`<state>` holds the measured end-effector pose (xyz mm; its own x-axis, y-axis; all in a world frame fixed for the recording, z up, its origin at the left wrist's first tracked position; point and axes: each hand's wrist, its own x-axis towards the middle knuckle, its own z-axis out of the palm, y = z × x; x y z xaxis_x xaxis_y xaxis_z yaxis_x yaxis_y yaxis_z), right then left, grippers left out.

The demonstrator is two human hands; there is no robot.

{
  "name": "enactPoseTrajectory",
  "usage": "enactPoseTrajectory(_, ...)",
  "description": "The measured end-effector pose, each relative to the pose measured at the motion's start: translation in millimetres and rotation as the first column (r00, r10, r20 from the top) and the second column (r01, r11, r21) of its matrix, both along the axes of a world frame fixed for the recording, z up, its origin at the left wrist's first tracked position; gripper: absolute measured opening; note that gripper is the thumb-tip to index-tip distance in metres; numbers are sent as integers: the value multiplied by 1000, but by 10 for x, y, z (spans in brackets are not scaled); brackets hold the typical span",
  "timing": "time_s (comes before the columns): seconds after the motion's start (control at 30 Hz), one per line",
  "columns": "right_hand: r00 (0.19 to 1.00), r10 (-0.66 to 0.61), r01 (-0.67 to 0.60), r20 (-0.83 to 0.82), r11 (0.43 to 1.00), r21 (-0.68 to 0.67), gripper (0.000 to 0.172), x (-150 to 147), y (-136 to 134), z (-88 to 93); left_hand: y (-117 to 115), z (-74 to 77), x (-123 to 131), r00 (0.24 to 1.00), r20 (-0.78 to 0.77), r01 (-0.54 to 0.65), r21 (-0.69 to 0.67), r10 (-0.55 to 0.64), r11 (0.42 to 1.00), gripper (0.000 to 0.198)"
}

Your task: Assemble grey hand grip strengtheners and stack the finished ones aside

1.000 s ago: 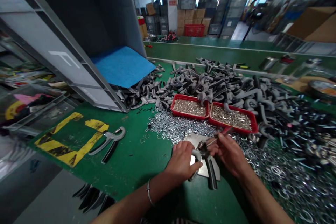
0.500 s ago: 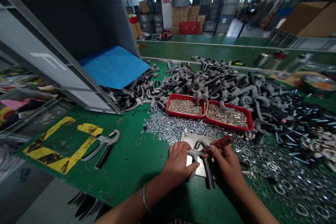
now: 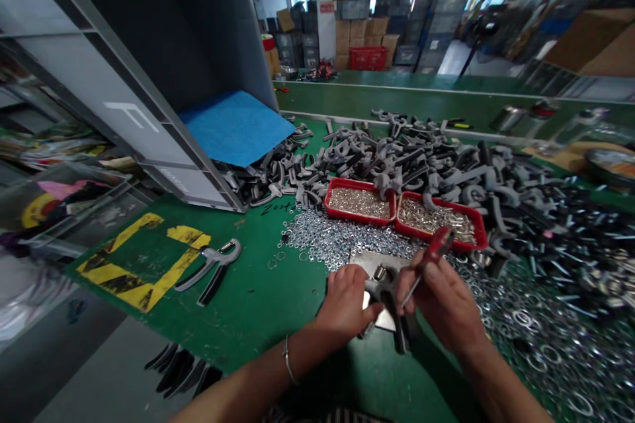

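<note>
On a small metal plate (image 3: 361,258) lies a grey and black hand grip strengthener (image 3: 403,336) with a coil spring near its top. My left hand (image 3: 346,304) is closed around its left handle and holds it against the plate. In my right hand (image 3: 449,301) is a red-handled screwdriver (image 3: 438,246), its thin metal shaft slanting down beside the black handle of the grip. My fingers hide part of the joint, and the shaft's tip is hard to make out. Another hand grip strengthener (image 3: 214,269) lies to the left beside a yellow-and-black tape square (image 3: 163,291).
Behind the plate stand two red trays (image 3: 360,217) of small metal parts, with loose nuts (image 3: 317,238) around them. A heap of grey handles (image 3: 421,152) lies farther back. Metal rings (image 3: 536,344) cover the right side. A grey crate (image 3: 149,125) stands at left.
My right hand has turned the screwdriver from nearly level to steeply upright, and moved slightly right. My left hand stays on the hand grip strengthener. The whole view has shifted a little.
</note>
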<state>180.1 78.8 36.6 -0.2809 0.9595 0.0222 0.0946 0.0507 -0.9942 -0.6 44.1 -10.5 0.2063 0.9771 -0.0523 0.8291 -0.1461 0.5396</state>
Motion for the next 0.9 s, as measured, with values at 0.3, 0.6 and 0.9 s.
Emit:
enactPoseTrajectory(0.3, 602, -293, 41, 743, 941, 337, 35, 1253, 562, -198, 889, 475, -279, 985, -77, 165, 142, -155, 976, 20)
enactPoseTrajectory(0.6, 550, -189, -316, 813, 854, 413, 21, -53, 1231, 75, 2149, 407, -445, 916, -402, 52, 108, -4, 993, 34)
enactPoseTrajectory(0.9, 414, -160, -299, 896, 906, 300, 30, -581, 1854, -220, 2051, 201, -518, 933, -357, 51, 252, 44, 966, 16)
